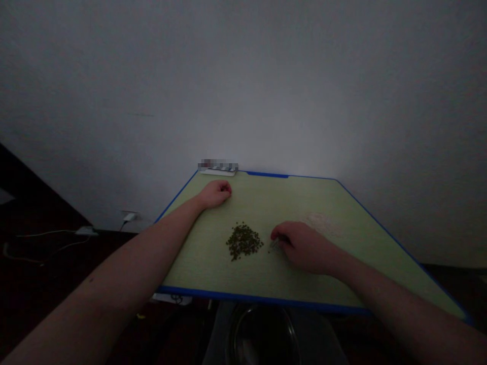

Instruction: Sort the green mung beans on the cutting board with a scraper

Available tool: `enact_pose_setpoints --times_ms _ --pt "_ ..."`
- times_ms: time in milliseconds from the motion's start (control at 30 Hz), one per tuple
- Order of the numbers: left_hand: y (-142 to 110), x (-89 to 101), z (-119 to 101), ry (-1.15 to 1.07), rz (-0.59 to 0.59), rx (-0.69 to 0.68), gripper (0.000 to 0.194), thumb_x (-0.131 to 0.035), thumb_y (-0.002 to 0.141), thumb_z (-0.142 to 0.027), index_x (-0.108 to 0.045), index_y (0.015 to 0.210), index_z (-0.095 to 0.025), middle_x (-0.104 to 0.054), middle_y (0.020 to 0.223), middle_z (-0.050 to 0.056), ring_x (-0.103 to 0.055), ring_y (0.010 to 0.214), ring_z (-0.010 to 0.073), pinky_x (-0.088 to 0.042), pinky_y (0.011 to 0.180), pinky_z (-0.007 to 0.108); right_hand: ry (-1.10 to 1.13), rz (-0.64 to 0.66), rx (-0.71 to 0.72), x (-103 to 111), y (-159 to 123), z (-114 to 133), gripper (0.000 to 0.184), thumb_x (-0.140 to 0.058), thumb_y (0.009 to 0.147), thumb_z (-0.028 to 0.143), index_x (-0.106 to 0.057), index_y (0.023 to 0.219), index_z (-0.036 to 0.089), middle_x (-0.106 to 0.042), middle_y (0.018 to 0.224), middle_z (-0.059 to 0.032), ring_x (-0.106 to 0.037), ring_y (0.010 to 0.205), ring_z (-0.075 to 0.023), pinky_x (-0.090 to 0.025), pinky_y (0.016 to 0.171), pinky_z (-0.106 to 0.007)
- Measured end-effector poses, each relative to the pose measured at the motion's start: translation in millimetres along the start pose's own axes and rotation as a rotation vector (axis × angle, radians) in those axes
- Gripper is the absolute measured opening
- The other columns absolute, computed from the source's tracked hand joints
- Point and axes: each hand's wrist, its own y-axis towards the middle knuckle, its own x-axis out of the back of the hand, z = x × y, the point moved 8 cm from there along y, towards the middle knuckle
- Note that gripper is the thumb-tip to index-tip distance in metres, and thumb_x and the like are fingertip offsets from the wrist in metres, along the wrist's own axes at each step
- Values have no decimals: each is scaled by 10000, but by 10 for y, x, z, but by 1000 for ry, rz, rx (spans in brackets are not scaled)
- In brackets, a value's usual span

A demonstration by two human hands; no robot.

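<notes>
On the pale green tabletop lies a loose heap of small dark green-brown grains, like dried beans. My right hand rests just right of this heap, its fingers bent together and pointing down at a few small pale grains on the surface. Whether anything is pinched in those fingertips is too dim to see. Behind that hand spreads a thin patch of whitish grains, like rice. Farther back on the left, my left hand lies on the table with its fingers curled in, and nothing shows in it.
A blurred flat white item sits at the table's far left corner, against the wall. Blue edging runs round the table. Below the near edge, a round glossy vessel stands between the legs. Cables and a power strip lie at left.
</notes>
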Motion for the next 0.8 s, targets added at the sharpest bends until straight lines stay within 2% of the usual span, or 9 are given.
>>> enact_pose_setpoints --times_ms 133,333,533,800 --pt "-4 14 -10 15 -14 -9 135 -485 605 -209 -577 690 -158 -515 596 -14 -456 570 112 -359 536 240 5 -5 27 -23 14 63 300 -427 766 116 -647 961 176 -657 981 -76 -575 884 -189 -406 796 -293" --pt "1 5 4 18 -7 -2 133 -491 604 -212 -578 686 -155 -506 582 -17 -451 560 112 -356 528 242 -58 -37 -20 -12 125 -28 299 -427 765 117 -647 960 171 -658 983 -88 -580 883 -202 -403 792 -307" --pt "-7 6 6 7 -5 -5 131 -491 603 -208 -575 689 -156 -503 581 -17 -450 558 110 -354 528 242 -13 12 93 -14 206 52 292 -432 749 108 -651 930 178 -659 950 -73 -576 840 -178 -406 759 -279" --pt "-9 15 -11 29 -14 -15 134 -498 613 -223 -581 695 -158 -510 587 -13 -455 562 111 -353 526 240 22 53 152 -52 248 139 310 -449 725 84 -660 934 174 -666 932 -70 -581 823 -173 -408 749 -267"
